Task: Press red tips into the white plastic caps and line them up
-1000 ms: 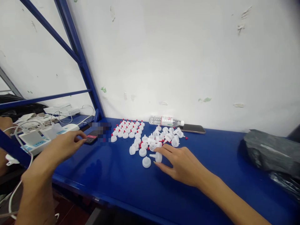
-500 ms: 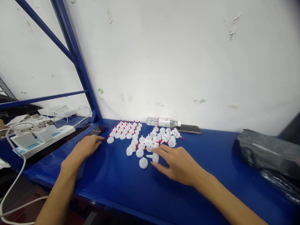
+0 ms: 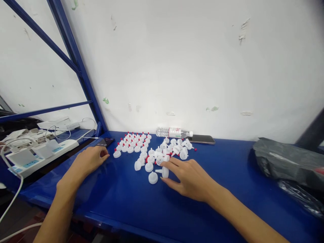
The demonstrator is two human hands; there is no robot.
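Note:
On the blue table, my left hand [image 3: 92,159] is closed, its thumb and forefinger pinched together beside the phone with a lit timer screen [image 3: 105,142]. The small red cap at those fingertips is hidden by them now. Between thumb and fingers, my right hand [image 3: 188,177] grips a white nozzle cap [image 3: 165,172] lying on its side, spout pointing left. A bare white nozzle cap [image 3: 153,178] stands upright just left of it. Beyond is a loose pile of white nozzle caps [image 3: 174,148] with red caps among them. Red-tipped nozzle caps [image 3: 130,149] stand in rows at the left.
A clear water bottle [image 3: 174,132] lies along the wall, with a dark phone [image 3: 202,139] beside it. At the right is a grey plastic bag [image 3: 275,158]. A power strip [image 3: 48,154] with chargers and cables lies left, near a blue rack post [image 3: 83,77].
My left hand has drawn back slightly, fingers curling in, and the red cap at its fingertips has gone from sight. My right hand keeps hold of the nozzle cap. The view has shifted slightly.

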